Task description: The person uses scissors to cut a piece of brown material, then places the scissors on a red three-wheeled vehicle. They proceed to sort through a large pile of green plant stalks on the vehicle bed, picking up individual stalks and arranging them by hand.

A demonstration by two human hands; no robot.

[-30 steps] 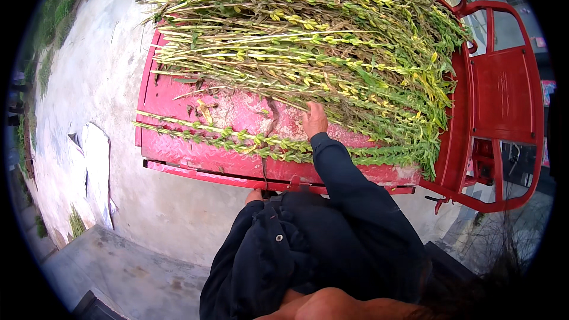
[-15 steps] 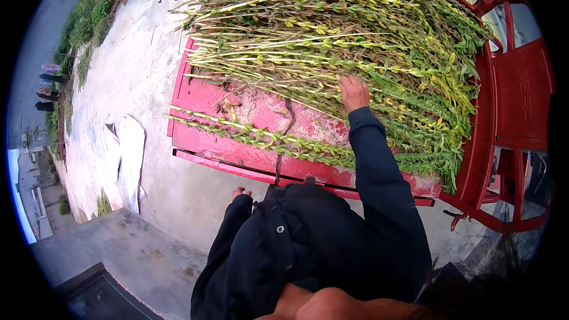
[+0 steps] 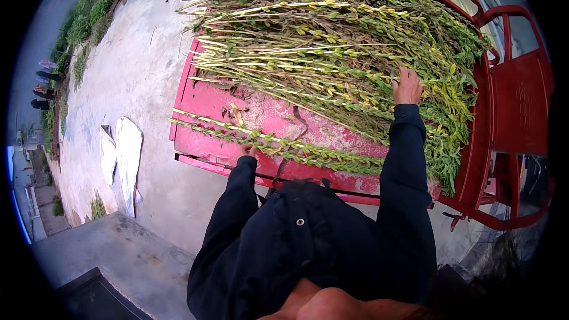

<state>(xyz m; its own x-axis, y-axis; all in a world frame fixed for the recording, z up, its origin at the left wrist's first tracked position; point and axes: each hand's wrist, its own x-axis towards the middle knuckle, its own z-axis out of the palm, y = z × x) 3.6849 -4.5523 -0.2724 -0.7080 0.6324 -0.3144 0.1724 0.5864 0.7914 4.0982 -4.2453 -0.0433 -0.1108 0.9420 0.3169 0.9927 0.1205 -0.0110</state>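
Observation:
A thick heap of long cut stalks with green and yellow pods (image 3: pixel 332 41), sesame by their look, lies across a red metal truck bed (image 3: pixel 201 98). Over the right part of the heap is my right hand (image 3: pixel 408 88), its thumb apart from the fingers and the fingertips against the stalks. Nearer to me, a couple of separate green podded stalks (image 3: pixel 278 145) lie across the bed. My left hand (image 3: pixel 248 150) is at their near side, by the bed's front edge; its fingers are partly hidden, so its grip is unclear.
Red rails and a panel (image 3: pixel 518 92) rise at the bed's right end. White sheets (image 3: pixel 127 160) lie on the concrete ground at left. A grey ledge (image 3: pixel 118 249) stands lower left. Dry debris (image 3: pixel 267 109) is scattered on the bed. Several people (image 3: pixel 47 86) are far left.
My right hand has moved right along the heap. My left hand has come up and forward from below the bed's edge to the separate stalks.

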